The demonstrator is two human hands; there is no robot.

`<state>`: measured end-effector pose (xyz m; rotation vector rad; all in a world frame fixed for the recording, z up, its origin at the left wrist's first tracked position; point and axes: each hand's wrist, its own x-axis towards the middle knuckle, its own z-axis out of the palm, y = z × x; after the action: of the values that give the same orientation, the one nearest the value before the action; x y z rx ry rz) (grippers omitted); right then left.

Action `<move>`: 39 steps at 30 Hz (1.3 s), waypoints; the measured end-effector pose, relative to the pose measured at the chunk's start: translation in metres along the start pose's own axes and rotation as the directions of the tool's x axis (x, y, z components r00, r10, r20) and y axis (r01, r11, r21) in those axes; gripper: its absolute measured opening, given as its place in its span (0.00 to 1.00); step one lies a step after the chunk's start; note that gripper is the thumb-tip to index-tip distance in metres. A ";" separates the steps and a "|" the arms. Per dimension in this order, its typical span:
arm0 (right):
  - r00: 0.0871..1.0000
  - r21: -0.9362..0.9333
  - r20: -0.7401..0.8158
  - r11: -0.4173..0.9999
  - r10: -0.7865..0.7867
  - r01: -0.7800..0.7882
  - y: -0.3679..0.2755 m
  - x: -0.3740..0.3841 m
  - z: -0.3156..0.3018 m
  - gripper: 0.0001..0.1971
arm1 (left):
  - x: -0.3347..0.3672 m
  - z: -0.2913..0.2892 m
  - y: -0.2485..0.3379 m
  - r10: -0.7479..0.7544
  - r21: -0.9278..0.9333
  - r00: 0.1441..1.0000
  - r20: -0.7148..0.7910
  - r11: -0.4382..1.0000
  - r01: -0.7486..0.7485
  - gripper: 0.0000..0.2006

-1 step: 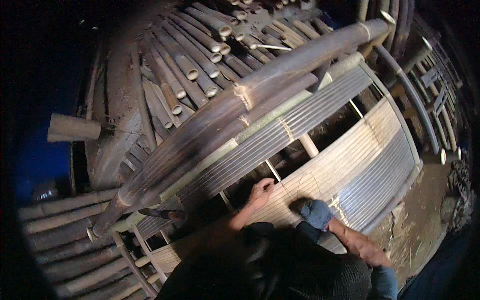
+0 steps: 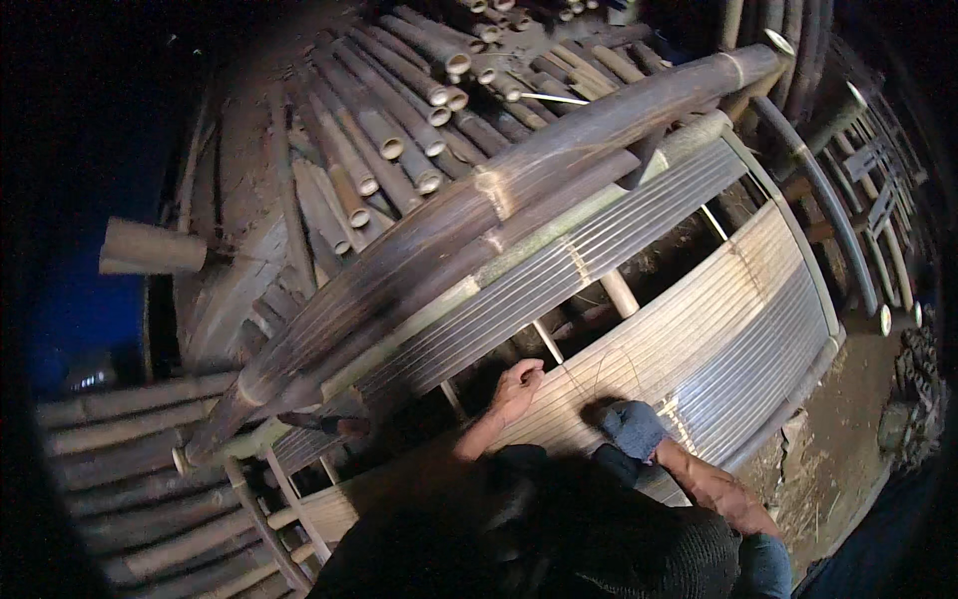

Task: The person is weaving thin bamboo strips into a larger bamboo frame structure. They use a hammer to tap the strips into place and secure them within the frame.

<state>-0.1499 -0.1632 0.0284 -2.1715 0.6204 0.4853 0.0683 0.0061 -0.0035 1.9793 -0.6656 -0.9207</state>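
Observation:
My left hand is bare, its fingers curled at the far edge of a panel of pale bamboo slats. Anything between its fingertips is too small to make out. On the same panel, to the right, rests my right hand in a grey-blue glove, closed, its grip hidden from view. A thin dark wire loops over the slats between the two hands. The slats form part of a bamboo bench frame, with a thick dark bamboo pole along its far side.
Dark slats run beside the pole, with a gap and crosspieces before the pale panel. Cut bamboo poles lie heaped behind. More poles lie at lower left, and a bamboo rack stands at right. A short bamboo piece juts out at left.
The whole view has shifted slightly. Both hands keep nearly the same place and pose on the slats.

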 end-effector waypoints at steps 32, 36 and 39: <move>0.908 -0.032 -0.323 0.962 -0.267 0.271 -0.177 -0.016 0.092 0.29 | -0.089 -0.118 -0.063 0.357 0.413 0.700 0.618 0.611 -0.676 0.07; 0.997 -0.046 -0.070 0.999 0.026 -0.029 -0.205 0.020 0.132 0.27 | -0.090 -0.121 -0.072 0.377 0.217 0.776 0.505 0.815 -0.538 0.09; 0.980 -0.132 0.175 0.984 -0.095 0.119 -0.203 0.017 0.116 0.17 | -0.107 -0.118 -0.064 0.442 0.258 0.781 0.440 0.771 -0.582 0.13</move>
<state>-0.0345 0.0360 0.0716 -2.2544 0.3837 0.6641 0.1070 0.1706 0.0259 1.7890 -1.6291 -0.8394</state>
